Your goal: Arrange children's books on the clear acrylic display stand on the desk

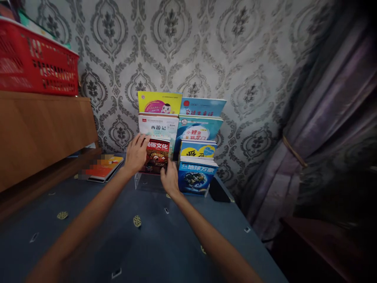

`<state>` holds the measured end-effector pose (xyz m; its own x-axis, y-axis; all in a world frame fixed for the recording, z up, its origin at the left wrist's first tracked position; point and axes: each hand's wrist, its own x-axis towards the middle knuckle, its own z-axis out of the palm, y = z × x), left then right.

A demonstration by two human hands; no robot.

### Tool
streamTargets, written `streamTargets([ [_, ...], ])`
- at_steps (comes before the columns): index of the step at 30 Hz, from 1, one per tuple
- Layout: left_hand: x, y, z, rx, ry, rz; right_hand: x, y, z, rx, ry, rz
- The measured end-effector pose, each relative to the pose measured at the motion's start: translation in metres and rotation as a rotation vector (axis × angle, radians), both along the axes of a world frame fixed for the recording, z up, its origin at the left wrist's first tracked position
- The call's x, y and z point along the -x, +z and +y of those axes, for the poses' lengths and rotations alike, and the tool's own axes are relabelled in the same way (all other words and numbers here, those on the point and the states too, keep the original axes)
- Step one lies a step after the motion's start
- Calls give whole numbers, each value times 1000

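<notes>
A dark red book (157, 158) with a picture on its cover stands in the left column of a clear tiered book stand (149, 181). My left hand (136, 154) grips the book at its upper left edge, fingers over the top corner. Low on its right edge, my right hand (171, 180) holds the same book, fingers partly hidden. Behind it rise a pale book (159, 125) and a yellow book (160, 100). The right column holds a blue book with a globe (196, 179), a yellow-and-blue book (191, 149) and blue books (203, 106) further back.
To the left, an orange book (103, 167) lies on the blue tablecloth (153, 251). A red basket (38, 59) sits on a wooden cabinet (47, 133). A dark flat object (219, 190) lies right of the stand. Patterned wallpaper is behind, and a tied curtain (282, 184) hangs at right.
</notes>
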<state>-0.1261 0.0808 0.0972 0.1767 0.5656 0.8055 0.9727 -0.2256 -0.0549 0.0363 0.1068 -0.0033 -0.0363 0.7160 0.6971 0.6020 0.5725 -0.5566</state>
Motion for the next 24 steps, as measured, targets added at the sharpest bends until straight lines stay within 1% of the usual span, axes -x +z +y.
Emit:
streamTargets([
  [3, 2, -5, 3, -17, -9, -28, 2, -3, 1, -9, 2, 41],
  [8, 4, -7, 8, -42, -61, -62, 6, -2, 1, -42, 31, 135],
  [13, 10, -8, 12, -67, -133, -64, 9, 12, 2, -116, 88, 189],
  [15, 14, -12, 13, -83, -176, -61, 9, 17, 2, -126, 95, 206],
  [17, 17, -20, 14, -118, -199, -98, 8, 20, 2, -117, 96, 220],
  [20, 20, -42, 17, -168, -159, -241, 9, 16, 2, -101, 91, 237],
  [22, 19, -60, 20, -149, -125, -347, 10, 12, 3, -84, 82, 241],
  [24, 17, -74, 22, -98, -117, -424, 11, 9, 4, -54, 76, 241],
])
